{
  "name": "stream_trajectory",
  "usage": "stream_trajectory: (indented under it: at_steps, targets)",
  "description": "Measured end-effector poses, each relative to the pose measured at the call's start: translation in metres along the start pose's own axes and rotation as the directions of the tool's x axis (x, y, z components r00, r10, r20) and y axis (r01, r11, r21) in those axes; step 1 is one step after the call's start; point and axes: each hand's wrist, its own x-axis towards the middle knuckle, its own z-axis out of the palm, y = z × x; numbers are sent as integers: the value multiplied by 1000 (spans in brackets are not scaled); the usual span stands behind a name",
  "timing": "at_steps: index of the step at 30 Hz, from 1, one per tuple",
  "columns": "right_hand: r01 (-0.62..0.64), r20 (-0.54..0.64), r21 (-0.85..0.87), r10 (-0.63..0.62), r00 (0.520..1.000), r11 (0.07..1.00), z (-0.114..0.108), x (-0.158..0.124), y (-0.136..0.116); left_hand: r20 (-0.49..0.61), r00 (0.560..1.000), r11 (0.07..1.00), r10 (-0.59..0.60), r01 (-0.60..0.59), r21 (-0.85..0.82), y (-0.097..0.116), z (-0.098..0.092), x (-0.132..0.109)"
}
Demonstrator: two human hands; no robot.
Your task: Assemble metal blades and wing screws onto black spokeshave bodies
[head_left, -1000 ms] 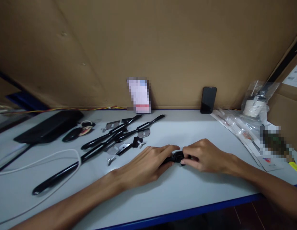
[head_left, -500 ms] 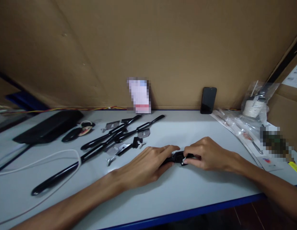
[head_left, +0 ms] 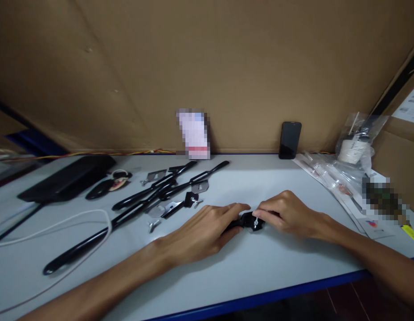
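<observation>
Cardboard sheeting (head_left: 227,62) covers the back wall, and a pale bench (head_left: 207,285) with a blue front edge runs along under it. Both hands are busy right of centre, close to the front edge. Left hand (head_left: 207,227) is palm down and closed around a black tool (head_left: 246,221), fingers stretched over the top and thumb tucked underneath, so most of the handle is hidden. Right hand (head_left: 288,214) is pinched up small, thumb and fingertips together on a silver wing screw (head_left: 256,221) at the tool's right end, other fingers curled in. Can't tell if it's pressing on the tool itself too. Left forearm comes up from the lower left corner, right one slants in from the lower right, so they meet in a sort of V, knuckles up on both.

Off to the left you've got several black slotted handles (head_left: 131,199), metal plates (head_left: 200,186) and another wing screw lying loose (head_left: 153,226). Black phone (head_left: 289,142) leans on the cardboard behind.
</observation>
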Motion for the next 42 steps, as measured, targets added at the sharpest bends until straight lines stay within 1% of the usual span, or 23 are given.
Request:
stream_trajectory:
  at_steps: [3, 7, 11, 14, 19, 27, 30, 34, 37, 40, 42]
  targets:
    - [-24, 13, -9, 24, 1000, 1000, 0, 0, -2, -1, 1000, 1000, 6, -6, -4, -1, 1, 0]
    - [-21, 66, 4, 21, 998, 1000, -1, -1, -4, -19, 1000, 1000, 15, -16, -12, -3, 3, -2]
    - [1, 100, 113, -12, 995, 994, 1, -2, -7, -1, 1000, 1000, 6, -6, -4, -3, 2, -2]
    - [19, 90, 160, -34, 995, 987, 3, -1, -8, 3, 1000, 1000, -1, 1, -11, -2, 2, -2]
    - [-6, 32, 9, 6, 999, 1000, 1, -1, -7, -14, 1000, 1000, 10, -10, -24, -2, 1, -2]
    - [-43, 69, -137, 53, 996, 990, -5, -2, -10, -12, 1000, 1000, 1, -2, -12, -2, 2, -2]
    - [-53, 63, -159, 63, 996, 986, 1, -2, -10, -1, 1000, 1000, -4, 4, 2, -2, 2, -1]
    - [-107, 29, -168, 113, 993, 980, 19, -1, -16, -8, 1000, 1000, -3, 3, -4, -2, 2, -1]
    - [-152, -7, -97, 152, 988, 984, 21, 1, -18, -9, 1000, 1000, -9, 9, -25, -2, 2, -1]
    - [-169, -63, 57, 172, 983, 984, 9, 2, -15, -3, 1000, 1000, -13, 13, -17, -1, 1, -1]
    - [-154, -87, 142, 167, 982, 978, -1, 3, -11, -4, 1000, 1000, -11, 11, -1, -1, 1, -2]
